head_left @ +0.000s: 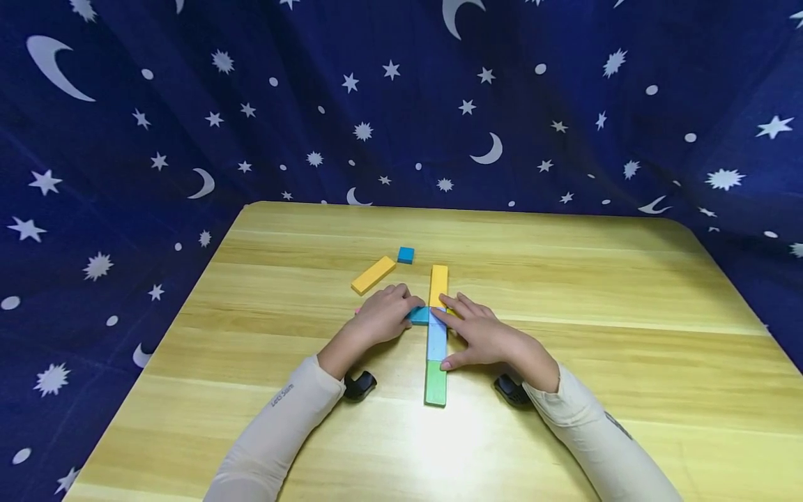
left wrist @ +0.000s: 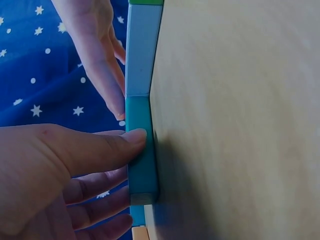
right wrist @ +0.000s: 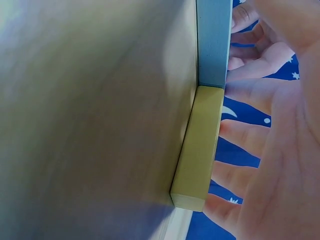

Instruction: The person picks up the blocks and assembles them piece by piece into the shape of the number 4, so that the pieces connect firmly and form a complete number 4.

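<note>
My left hand (head_left: 384,314) pinches a teal block (left wrist: 141,165), its thumb on the near side and its fingers behind. One end of that block meets a light blue block (head_left: 437,341) in the middle of a straight row. A green block (head_left: 436,383) forms the row's near end and an orange-yellow block (head_left: 439,282) its far end. Across from the teal block, a yellow block (right wrist: 197,145) abuts the row, mostly covered in the head view. My right hand (head_left: 479,338) spreads over it, extended fingertips touching the blocks at the junction and thumb near the green block.
Beyond my left hand lie a loose orange-yellow block (head_left: 373,275) and a small blue block (head_left: 406,255). A bit of something pink (head_left: 357,310) peeks out beside that hand. The wooden table (head_left: 596,279) ends at a dark blue curtain (head_left: 401,104) with stars and moons.
</note>
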The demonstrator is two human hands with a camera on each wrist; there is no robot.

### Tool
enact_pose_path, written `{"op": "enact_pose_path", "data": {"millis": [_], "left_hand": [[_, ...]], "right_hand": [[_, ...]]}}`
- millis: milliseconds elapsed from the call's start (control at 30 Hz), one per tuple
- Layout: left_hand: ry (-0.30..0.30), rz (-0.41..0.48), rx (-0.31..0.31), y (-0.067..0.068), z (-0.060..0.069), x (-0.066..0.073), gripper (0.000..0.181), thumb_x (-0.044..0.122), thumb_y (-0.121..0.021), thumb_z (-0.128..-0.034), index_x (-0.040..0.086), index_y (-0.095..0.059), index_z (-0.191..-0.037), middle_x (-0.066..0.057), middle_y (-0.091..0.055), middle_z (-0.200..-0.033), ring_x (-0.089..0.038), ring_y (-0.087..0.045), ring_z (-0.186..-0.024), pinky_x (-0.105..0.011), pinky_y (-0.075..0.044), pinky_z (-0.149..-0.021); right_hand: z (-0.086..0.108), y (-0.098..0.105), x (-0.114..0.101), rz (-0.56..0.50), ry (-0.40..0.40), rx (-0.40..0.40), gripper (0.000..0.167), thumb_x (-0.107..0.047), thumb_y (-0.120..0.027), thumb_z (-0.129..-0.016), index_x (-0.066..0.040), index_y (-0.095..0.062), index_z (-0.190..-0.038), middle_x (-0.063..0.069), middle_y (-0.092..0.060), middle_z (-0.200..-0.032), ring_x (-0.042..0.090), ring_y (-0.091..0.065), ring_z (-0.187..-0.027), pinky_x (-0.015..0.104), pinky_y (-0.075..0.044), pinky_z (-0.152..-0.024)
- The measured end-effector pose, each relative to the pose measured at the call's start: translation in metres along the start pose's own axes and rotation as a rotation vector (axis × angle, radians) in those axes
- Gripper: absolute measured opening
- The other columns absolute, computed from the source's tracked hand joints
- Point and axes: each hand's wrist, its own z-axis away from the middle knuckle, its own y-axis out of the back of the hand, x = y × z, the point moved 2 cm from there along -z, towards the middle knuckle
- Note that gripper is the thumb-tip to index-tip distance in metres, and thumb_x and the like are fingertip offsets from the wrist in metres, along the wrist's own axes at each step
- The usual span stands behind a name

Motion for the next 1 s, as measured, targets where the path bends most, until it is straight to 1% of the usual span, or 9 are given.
{"op": "enact_pose_path", "data": {"millis": [400,533,767,1000], "left_hand": [[-0.004,0.024,0.017,-0.002,0.000,-0.001,0.041,0.019,-0.068,-0.0820,0.018,-0.058,-0.122,-0.004,-0.057,-0.106,-0.018,-0.053,-0.097,-0.033,-0.045,-0.084],[0.002,0.027,0.006,-0.002,0.000,-0.002,0.043,0.021,-0.067,-0.0827,0.018,-0.056,-0.124,-0.004,-0.056,-0.107,-0.018,-0.052,-0.098,-0.033,-0.045,-0.085],[0.032,0.072,-0.018,0.006,0.003,-0.007,0.046,0.026,-0.067,-0.0825,0.018,-0.054,-0.126,-0.004,-0.056,-0.108,-0.016,-0.051,-0.095,-0.031,-0.043,-0.084],[0.058,0.111,-0.049,0.013,0.006,-0.013,0.050,0.026,-0.069,-0.0807,0.016,-0.054,-0.127,-0.005,-0.056,-0.108,-0.015,-0.050,-0.093,-0.029,-0.043,-0.082]], "right_hand": [[-0.001,0.000,0.000,-0.005,-0.010,-0.010,0.093,-0.058,-0.064,-0.073,-0.015,-0.024,-0.145,0.011,-0.008,-0.154,0.041,-0.005,-0.139,0.061,-0.014,-0.104],[0.000,0.000,0.000,-0.006,-0.010,-0.007,0.094,-0.059,-0.065,-0.072,-0.015,-0.024,-0.145,0.011,-0.008,-0.154,0.041,-0.004,-0.139,0.062,-0.014,-0.104],[0.000,0.000,0.001,0.001,-0.005,0.001,0.094,-0.058,-0.065,-0.072,-0.014,-0.025,-0.145,0.012,-0.009,-0.153,0.042,-0.005,-0.138,0.062,-0.015,-0.103],[0.000,0.001,-0.001,0.000,-0.011,-0.005,0.093,-0.058,-0.065,-0.073,-0.016,-0.024,-0.145,0.011,-0.008,-0.154,0.041,-0.005,-0.138,0.062,-0.014,-0.104]]}}
